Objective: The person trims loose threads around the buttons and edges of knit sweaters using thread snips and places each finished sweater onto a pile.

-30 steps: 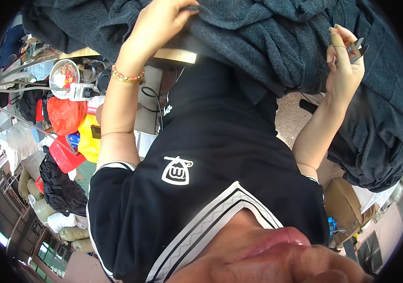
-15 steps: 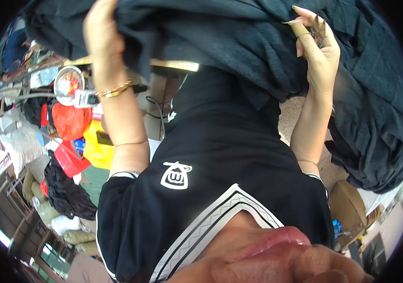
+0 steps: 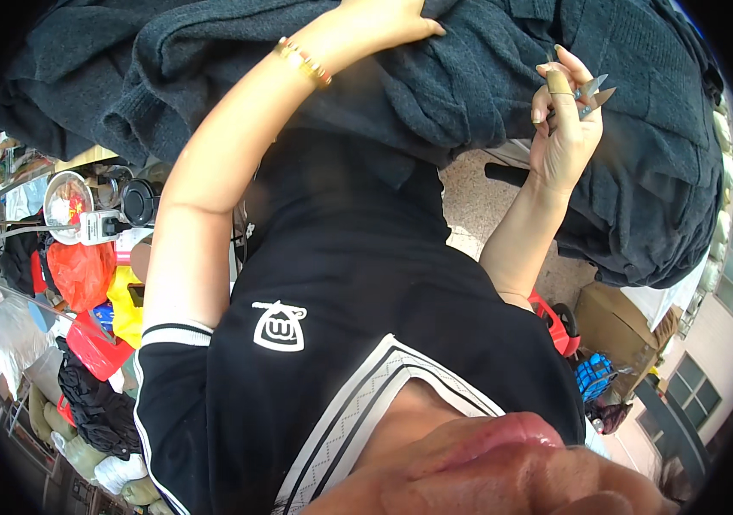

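Observation:
Dark grey knit garments (image 3: 238, 64) lie heaped across the top of the view and hang down at the right. My left hand (image 3: 384, 24) reaches over to the right and rests on the knit, its thumb stretched out. The upper edge cuts off its other fingers. My right hand (image 3: 568, 120) is closed on a small pair of scissors (image 3: 594, 96), held against the palm with the two blades pointing outward, apart. Its thumb, wearing a tan wrap, and its fingertips come together near the cloth; whether they pinch it I cannot tell.
At the left stand a white bowl (image 3: 68, 206), a black round lid (image 3: 138, 202) and red bags (image 3: 83, 275). Dark cloth (image 3: 96, 403) is piled below them. Lower right, a cardboard box (image 3: 615, 330) stands near a blue basket (image 3: 594, 376).
My left hand has swung from the left across to the middle of the knit. The cloth is shifted and rebunched. My right hand has dropped slightly, and the scissor blades now show clearly.

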`<move>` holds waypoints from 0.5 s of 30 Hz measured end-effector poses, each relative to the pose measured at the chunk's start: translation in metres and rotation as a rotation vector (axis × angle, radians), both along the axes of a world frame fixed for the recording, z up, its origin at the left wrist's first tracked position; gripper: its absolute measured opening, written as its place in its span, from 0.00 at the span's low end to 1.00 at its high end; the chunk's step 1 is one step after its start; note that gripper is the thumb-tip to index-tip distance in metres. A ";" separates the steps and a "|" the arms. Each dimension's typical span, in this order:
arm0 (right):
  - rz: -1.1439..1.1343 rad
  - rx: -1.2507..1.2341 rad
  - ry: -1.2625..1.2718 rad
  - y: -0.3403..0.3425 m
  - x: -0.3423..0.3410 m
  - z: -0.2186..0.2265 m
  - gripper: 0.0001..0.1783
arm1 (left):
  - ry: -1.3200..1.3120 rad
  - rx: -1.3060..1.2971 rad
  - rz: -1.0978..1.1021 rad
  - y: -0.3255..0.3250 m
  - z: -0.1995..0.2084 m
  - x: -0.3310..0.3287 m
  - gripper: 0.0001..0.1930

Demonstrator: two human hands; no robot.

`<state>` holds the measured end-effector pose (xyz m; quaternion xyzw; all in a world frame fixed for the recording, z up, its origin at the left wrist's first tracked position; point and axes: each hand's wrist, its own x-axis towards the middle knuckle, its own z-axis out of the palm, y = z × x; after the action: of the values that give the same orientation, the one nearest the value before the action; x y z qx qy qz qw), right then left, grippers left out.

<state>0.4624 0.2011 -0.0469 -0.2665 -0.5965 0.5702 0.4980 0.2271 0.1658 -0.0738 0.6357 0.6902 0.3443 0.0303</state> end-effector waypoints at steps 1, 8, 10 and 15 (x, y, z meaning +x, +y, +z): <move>0.015 0.030 -0.054 -0.001 0.006 -0.002 0.14 | -0.049 -0.328 -0.033 0.007 0.000 0.000 0.22; -0.081 0.394 -0.757 -0.015 0.009 -0.031 0.19 | 0.132 0.541 0.234 -0.011 0.010 -0.027 0.20; -0.071 0.440 -0.816 -0.017 0.006 -0.024 0.17 | -0.037 0.439 0.158 -0.033 0.015 -0.019 0.19; 0.119 0.305 -0.780 -0.002 0.002 -0.023 0.12 | -0.693 -0.350 -0.295 -0.091 0.004 0.038 0.15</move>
<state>0.4645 0.1993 -0.0704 -0.3508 -0.8322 0.3595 0.2350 0.2650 0.0750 -0.0700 0.5594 0.5888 0.4077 0.4175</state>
